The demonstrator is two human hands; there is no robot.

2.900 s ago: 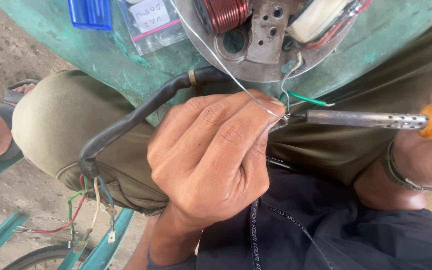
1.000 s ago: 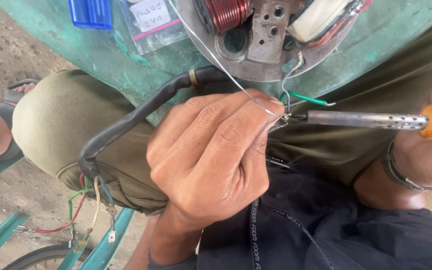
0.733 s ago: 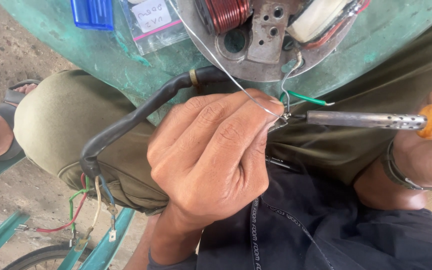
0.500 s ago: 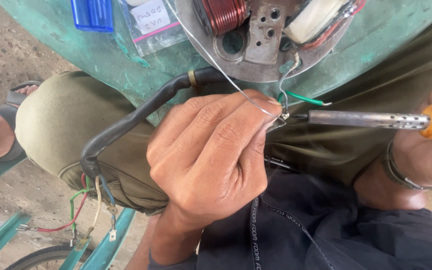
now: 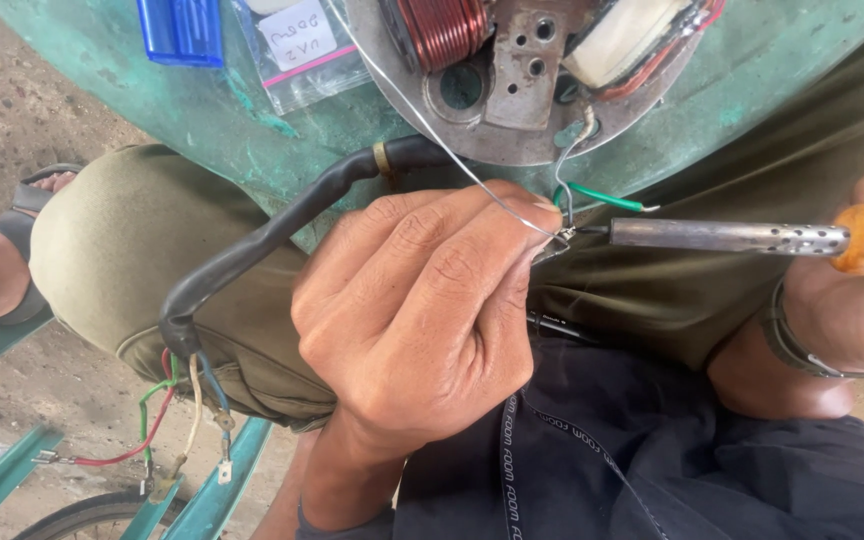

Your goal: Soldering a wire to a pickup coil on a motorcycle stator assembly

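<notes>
While the left hand [image 5: 422,330] pinches a thin solder wire [image 5: 432,130] between closed fingers [image 5: 542,215], the right hand [image 5: 857,300], at three o'clock, grips the soldering iron [image 5: 727,237] by its orange handle. Their tips meet at a lead below the stator plate [image 5: 512,90] on the green tabletop [image 5: 112,90]. The solder wire looks light, soft and easily bent, best held near its end.
</notes>
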